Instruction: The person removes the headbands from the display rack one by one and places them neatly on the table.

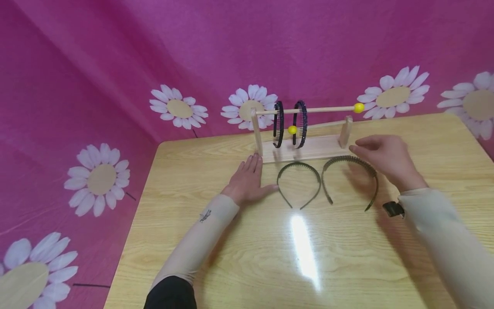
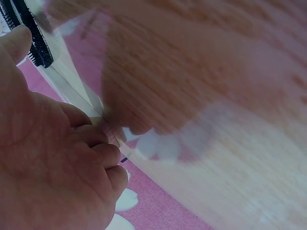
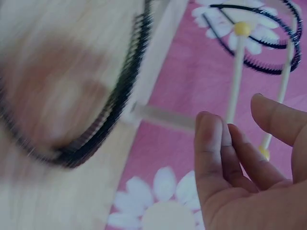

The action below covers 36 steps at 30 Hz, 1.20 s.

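Observation:
My left hand (image 1: 248, 182) lies flat on the table with its fingertips at the left end of a wooden stand (image 1: 324, 145). Its thumb reaches to the side of a thin toothed headband (image 1: 297, 164). Beside that one, a wider dark headband (image 1: 347, 158) lies on the tabletop. Above it, near the stand's right end, is my right hand (image 1: 387, 159), fingers loosely bent. The right wrist view shows thumb and fingers apart with nothing between them. Two dark headbands, one plain (image 1: 281, 124) and one sparkly (image 1: 304, 118), hang on the stand's rods.
Yellow balls cap the upper rod (image 1: 359, 107) and the lower rod (image 1: 292, 129). The pale wooden table (image 1: 247, 266) meets a magenta cloth (image 1: 308, 47) with large white flowers behind and to the left. A dark band (image 1: 393, 209) shows at the right wrist.

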Tool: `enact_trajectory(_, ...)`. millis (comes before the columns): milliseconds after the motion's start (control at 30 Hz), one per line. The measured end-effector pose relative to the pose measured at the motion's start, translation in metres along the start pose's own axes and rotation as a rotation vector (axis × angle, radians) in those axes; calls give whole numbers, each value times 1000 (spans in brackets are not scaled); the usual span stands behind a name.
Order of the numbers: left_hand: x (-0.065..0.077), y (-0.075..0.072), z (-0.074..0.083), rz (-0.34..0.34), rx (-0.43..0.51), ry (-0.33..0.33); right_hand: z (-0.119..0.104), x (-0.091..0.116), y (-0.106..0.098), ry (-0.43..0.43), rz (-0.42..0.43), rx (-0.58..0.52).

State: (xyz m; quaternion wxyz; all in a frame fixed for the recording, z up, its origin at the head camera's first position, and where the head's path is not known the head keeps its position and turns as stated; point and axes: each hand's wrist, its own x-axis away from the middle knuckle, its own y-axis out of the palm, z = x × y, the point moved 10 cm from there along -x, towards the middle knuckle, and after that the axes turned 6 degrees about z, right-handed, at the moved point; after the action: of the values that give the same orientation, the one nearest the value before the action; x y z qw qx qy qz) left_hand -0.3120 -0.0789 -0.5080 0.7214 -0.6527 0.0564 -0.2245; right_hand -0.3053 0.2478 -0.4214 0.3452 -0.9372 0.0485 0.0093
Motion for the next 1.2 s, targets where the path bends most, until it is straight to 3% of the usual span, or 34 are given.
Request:
enact_trajectory(167,-1,1,0,-4,-14,1,-25,-5,5,-38,49,-88)
enact_trajectory(467,0,-1,-2,-11,-16,-4,-65,-10,29,-67,41,-264)
enact_trajectory(633,1,0,-2,-13,0,-9,-82,-15,47,-76,13,-274)
enact_trajectory(867,1,3,-1,-23,17,-20,-94,-21,65,-17,19,-283)
enact_trajectory(1000,1,2,-2,-26,21,-24,-97,-24,69,-35,49,-308)
enact_trajectory(1200,0,0,-1,-20,14,-9,-99,-25,65,-111,149,-261)
